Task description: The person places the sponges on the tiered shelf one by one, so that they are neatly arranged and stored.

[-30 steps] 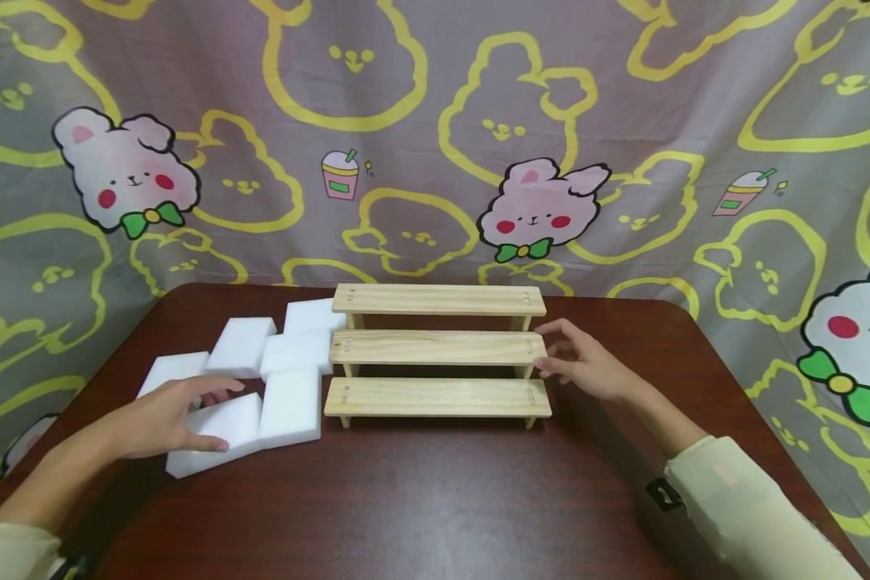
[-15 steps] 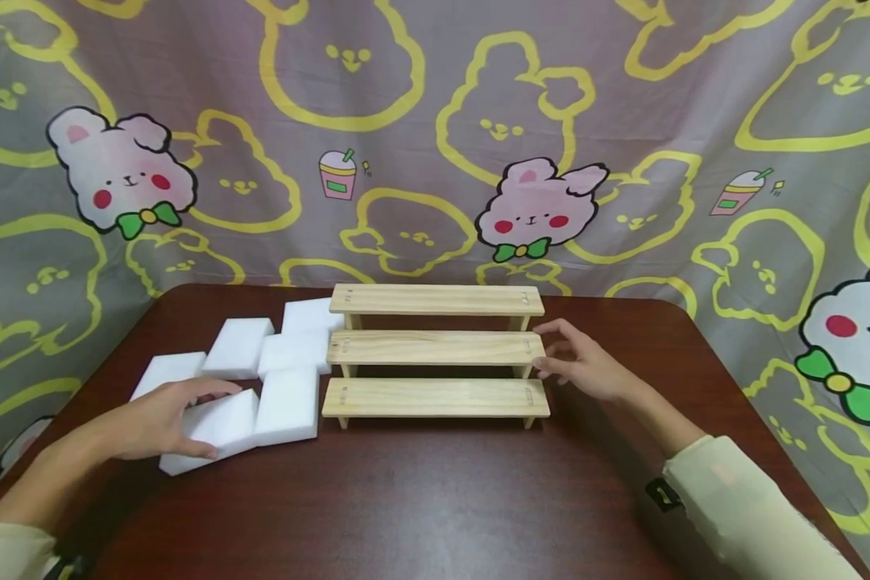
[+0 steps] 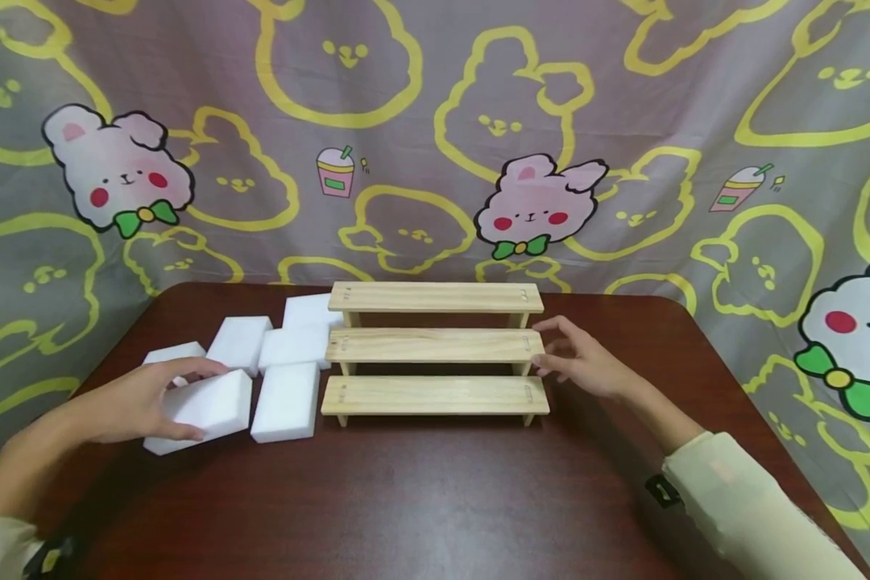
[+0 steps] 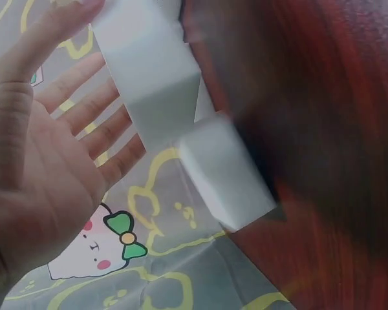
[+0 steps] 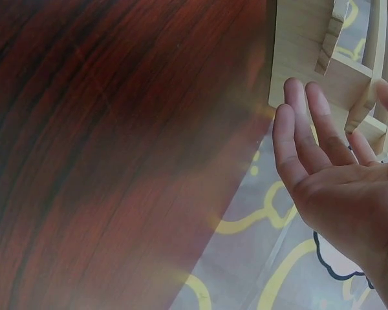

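Observation:
In the head view my left hand holds a white foam block between thumb and fingers, its left end hidden by the hand. The block is tilted and raised a little; the left wrist view shows the thumb at one edge of this foam block. A three-tier wooden display stand stands upright to the right of the foam. My right hand grips the right end of its middle board with thumb and index finger. The other fingers lie free beside the stand in the right wrist view.
Several more white foam blocks lie flat left of the stand, among them one near the front and one farther back. The dark brown table ends at a patterned curtain behind.
My left hand has lifted the front-left foam block and drawn it left, opening a gap to the block beside it. My right hand and the stand have stayed put.

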`<state>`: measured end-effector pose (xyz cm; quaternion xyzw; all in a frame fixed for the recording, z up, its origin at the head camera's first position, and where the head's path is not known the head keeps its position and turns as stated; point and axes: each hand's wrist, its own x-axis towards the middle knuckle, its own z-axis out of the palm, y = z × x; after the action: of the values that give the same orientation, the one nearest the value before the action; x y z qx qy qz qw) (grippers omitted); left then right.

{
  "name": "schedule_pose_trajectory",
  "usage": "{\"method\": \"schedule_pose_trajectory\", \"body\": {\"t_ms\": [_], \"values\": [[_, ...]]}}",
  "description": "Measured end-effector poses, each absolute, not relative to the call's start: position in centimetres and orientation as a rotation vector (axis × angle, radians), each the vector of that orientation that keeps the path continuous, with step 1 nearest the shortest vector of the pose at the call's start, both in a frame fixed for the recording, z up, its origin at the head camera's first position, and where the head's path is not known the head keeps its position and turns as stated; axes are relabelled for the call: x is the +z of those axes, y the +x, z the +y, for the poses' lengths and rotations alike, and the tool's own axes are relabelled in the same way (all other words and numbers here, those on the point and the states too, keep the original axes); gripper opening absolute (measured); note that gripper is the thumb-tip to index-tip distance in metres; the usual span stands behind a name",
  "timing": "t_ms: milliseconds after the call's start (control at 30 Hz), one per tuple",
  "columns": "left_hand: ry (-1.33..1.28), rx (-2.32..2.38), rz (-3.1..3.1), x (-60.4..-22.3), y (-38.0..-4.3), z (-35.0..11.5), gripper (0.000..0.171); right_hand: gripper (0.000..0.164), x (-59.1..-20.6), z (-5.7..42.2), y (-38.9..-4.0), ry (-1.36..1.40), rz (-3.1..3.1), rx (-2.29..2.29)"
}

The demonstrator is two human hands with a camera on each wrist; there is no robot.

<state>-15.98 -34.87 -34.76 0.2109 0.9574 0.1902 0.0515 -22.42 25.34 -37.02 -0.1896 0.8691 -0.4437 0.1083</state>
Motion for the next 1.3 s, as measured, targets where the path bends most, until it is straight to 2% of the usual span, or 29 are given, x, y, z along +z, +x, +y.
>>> {"method": "schedule_pose_trajectory", "body": {"t_ms": [400,933,1300], "values": [[0.763,0.630,2.924,-34.1,-16.6,-34.4,0.078,0.051,-36.9,25.4,-22.4,-0.558,2.555,-1.313],[0.670,0.758,2.810,-33.0,-18.0,-30.5,0.079,0.051,-36.9,25.2,-22.4,-0.534,2.544,-1.324],[0.842,0.696,2.983,-32.1,-19.0,-28.7,0.077,0.050,-37.0,25.2,-22.4,-0.521,2.545,-1.319]]}}
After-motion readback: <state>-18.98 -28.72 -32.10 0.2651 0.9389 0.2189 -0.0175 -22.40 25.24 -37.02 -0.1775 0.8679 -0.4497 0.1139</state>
